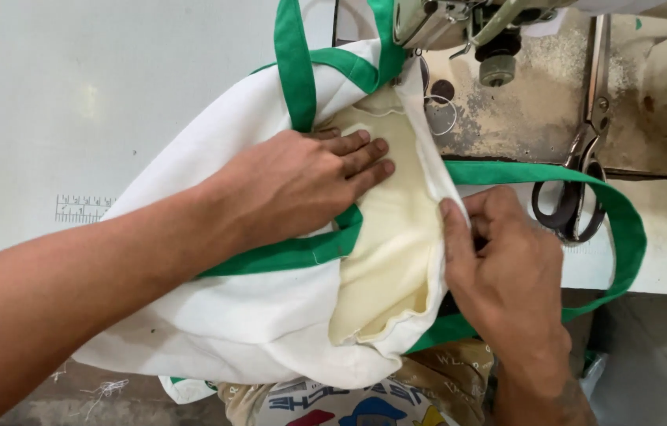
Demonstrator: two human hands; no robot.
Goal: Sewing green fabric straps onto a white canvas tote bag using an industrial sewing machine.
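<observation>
L hand (302, 181) flat on white bag (215, 308), R hand (499, 260) pinching edge.

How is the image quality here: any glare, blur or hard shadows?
Head view: even, soft light; the white table looks washed out at upper left; the left hand and right hand on the white bag are sharp; the scissors are clear; the near forearm at lower left is slightly soft.

The bag (270, 308) lies on the table (73, 102), sewing machine (460, 24) behind it, scissors (578, 181) seemingly flat at right.
</observation>
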